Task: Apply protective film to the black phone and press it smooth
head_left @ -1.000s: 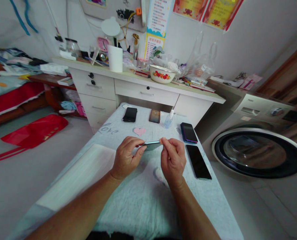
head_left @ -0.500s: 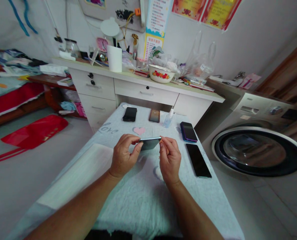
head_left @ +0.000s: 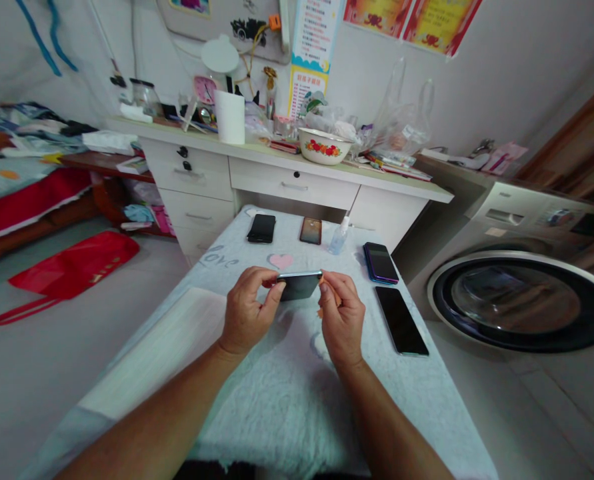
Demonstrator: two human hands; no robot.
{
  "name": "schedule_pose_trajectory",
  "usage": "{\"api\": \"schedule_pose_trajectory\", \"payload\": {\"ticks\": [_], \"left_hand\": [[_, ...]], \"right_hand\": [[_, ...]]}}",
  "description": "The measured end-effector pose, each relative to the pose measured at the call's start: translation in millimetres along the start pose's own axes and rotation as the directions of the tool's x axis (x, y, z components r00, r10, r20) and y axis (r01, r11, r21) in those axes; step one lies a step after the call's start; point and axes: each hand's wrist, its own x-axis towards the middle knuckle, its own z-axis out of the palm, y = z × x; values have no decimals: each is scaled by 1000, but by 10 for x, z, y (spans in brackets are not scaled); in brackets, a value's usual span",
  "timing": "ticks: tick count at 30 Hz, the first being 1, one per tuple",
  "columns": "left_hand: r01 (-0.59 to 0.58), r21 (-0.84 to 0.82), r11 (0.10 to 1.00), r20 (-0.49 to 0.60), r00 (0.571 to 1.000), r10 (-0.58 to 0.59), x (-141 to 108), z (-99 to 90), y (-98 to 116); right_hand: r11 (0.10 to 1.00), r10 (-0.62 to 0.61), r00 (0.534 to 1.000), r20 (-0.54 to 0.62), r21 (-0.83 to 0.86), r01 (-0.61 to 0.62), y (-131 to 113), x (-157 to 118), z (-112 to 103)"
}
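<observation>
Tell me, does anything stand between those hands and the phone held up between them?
Nothing visible does: the left hand and the right hand hold the phone at opposite ends. The small bottle stands beyond, not between.

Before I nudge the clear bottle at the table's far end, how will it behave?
The bottle may tip if pushed high, being taller than wide. The soft-looking cloth beneath could drag at its base. Its see-through body suggests plastic, so probably light.

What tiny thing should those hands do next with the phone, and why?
Maybe tip the phone so its dark face turns up more. It looks steeply slanted, so we see that face squashed, and the left hand and right hand pinch opposite ends, which should make turning easy.
</observation>
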Motion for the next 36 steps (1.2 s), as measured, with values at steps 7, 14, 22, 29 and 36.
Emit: {"api": "schedule_pose_trajectory", "payload": {"ticks": [7,14,22,29,36], "left_hand": [[-14,-2,1000,2,1000,14,10,-1,13],[33,-6,999,-2,999,-33,-8,14,-37],[61,-40,997,-11,998,-61,-24,26,-64],[114,-102,988,16,993,-113,-28,61,-20],[243,-147,959,138,965,-224,-52,107,-38]], "right_hand": [[999,11,1000,25,-32,-10,69,-6,14],[995,-5,996,91,-104,14,245,25,40],[1000,9,988,152,-25,-6,288,58,31],[983,-84,978,189,-148,113,219,191,-149],[904,-157,938,310,-337,263,59,338,-351]]}}
